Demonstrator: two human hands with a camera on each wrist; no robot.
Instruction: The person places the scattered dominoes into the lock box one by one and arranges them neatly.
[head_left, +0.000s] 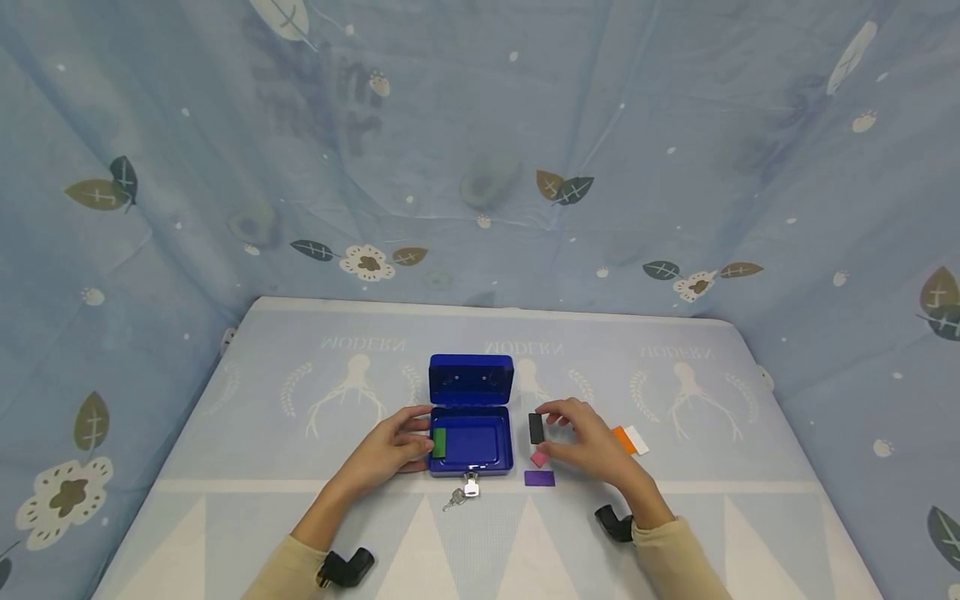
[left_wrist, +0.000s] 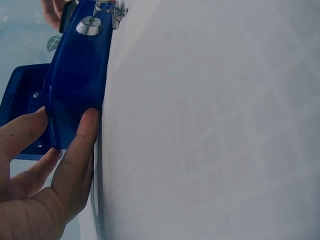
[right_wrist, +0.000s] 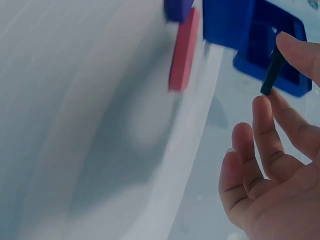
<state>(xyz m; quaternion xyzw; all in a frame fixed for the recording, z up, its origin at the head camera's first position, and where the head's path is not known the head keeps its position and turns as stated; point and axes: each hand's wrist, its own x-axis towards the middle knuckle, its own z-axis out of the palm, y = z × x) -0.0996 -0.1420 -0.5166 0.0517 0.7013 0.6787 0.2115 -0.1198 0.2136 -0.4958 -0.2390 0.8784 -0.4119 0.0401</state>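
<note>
Blue box [head_left: 474,442], lid up, padlock [head_left: 471,485] and keys [head_left: 453,500] at its front, green block [head_left: 439,442] inside along the left wall; left hand [head_left: 392,444], fingers nearly straight, resting against the left side. Right hand [head_left: 588,437], thumb and fingertips pinching the black block [head_left: 536,428], just right of the box; pink block [head_left: 539,458] and purple block [head_left: 538,478] nearby, orange block [head_left: 622,438] and white block [head_left: 637,439] farther right. Step in hand, as judged: loading the black block, the next move calling for a shift left over the rim, then lowering and release.
</note>
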